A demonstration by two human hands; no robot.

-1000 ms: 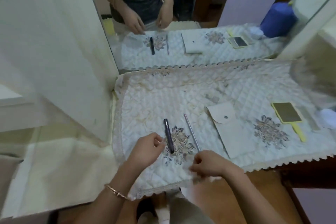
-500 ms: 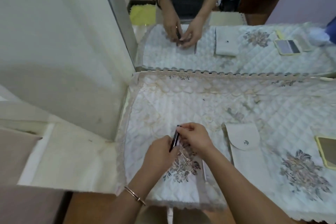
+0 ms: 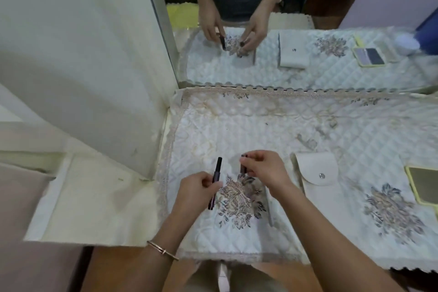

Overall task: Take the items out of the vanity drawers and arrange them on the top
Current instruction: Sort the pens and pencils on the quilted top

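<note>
No writing can be read. A dark pen (image 3: 215, 181) is gripped in the left hand (image 3: 195, 191); its cap (image 3: 243, 165) is pinched by the right hand (image 3: 264, 168), left of the white pouch (image 3: 320, 187).

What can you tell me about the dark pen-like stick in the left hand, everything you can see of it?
The dark stick is slim and straight, black at its upper end and purplish along the barrel, with a smooth, plastic-looking sheen. It looks uncapped: the right hand pinches a short dark piece, likely its cap, held apart from it. The left hand grips it mid-barrel, nearly upright, tilted slightly right, above the quilted cover beside the embroidered flower. Whether its lower end touches the cover is unclear.
</note>
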